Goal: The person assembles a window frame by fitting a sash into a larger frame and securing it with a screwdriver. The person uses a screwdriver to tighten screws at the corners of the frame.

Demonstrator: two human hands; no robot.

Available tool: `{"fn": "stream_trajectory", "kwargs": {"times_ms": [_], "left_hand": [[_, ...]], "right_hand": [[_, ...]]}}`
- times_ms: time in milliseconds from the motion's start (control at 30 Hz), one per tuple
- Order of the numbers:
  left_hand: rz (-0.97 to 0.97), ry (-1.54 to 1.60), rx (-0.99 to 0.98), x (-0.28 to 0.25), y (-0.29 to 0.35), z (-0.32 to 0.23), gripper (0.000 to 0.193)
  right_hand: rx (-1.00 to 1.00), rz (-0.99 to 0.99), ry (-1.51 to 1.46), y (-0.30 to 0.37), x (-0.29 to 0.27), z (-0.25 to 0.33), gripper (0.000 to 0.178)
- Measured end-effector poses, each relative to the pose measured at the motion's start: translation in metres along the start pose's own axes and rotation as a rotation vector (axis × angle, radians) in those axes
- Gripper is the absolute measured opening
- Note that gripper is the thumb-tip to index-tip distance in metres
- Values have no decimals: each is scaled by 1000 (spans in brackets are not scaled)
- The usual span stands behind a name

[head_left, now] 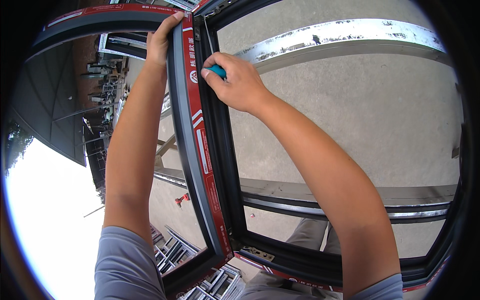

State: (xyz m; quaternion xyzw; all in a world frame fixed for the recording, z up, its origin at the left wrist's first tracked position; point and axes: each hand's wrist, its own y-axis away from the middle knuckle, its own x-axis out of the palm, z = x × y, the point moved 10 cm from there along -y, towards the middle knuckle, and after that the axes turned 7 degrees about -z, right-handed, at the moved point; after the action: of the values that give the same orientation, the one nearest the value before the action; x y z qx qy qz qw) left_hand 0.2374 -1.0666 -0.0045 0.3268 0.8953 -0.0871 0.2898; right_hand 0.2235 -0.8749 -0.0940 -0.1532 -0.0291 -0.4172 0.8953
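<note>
My right hand (235, 82) is closed around the teal handle of a screwdriver (216, 71). Its thin metal shaft runs away from me toward the far corner, beside a metal hinge piece (197, 31); the tip is hard to make out. With my left hand (162, 42) I grip the far corner of an open window sash (192, 125), a dark grey frame with red protective film, thumb lying over its edge. The sash stands swung out to the left from a black window frame (217, 135). Another hinge arm (256, 254) shows at the near corner of that frame.
Two metal support beams, a far one (345, 42) and a nearer one (280, 192), lie under the frame. On the concrete floor at left is a red power tool (182, 199). Stacked metal frames (175, 250) stand near my left side.
</note>
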Motion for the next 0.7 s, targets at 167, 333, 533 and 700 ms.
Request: {"fn": "stream_trajectory", "kwargs": {"times_ms": [167,333,533,700], "left_hand": [[-23,-9,-1,0,3,-3,62],[-7,47,-12,2,4,-4,60],[-52,96,19,3,4,-8,55],[-37,79,6,5,8,-10,54]], "right_hand": [[270,149,-313,3,17,-22,30],[285,195,-166,3,24,-19,32],[265,222,90,-4,22,0,30],[383,234,331,-8,18,3,40]]}}
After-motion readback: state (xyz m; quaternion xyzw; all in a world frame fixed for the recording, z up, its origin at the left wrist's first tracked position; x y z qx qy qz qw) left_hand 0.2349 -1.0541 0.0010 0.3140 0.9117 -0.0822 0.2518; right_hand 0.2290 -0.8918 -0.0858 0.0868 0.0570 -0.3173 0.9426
